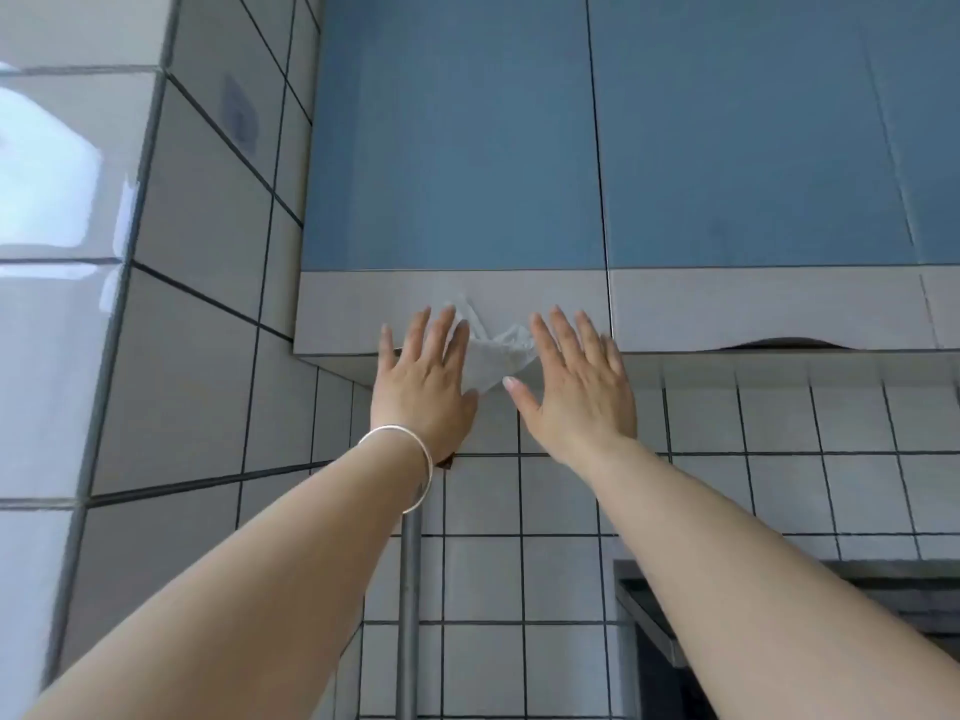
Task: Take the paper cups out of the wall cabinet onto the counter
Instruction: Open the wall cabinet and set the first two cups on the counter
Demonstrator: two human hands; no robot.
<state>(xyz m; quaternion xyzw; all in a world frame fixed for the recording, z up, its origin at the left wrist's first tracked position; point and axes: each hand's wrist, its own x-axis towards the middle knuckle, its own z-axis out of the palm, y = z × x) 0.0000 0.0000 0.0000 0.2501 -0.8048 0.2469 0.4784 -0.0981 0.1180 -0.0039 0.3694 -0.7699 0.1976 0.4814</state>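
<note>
A tiled wall (571,511) was seen below a closed blue cabinet (457,148). Both hands, left (423,376) and right (579,387), were raised to its lower edge, fingers straight and spread, beside a plastic bag (496,350). No cups were visible.

Only 1 view is given, from a camera worn on the person's head. It looks forward and tilts upward at the wall cabinet (457,148), whose blue doors fill the upper middle and right of the frame at close range. Tiled wall (571,501) runs below the cabinet and to its left. Both forearms reach up from the bottom edge toward the cabinet's lower rim. The wide lens appears to bend the straight lines near the edges.
</note>
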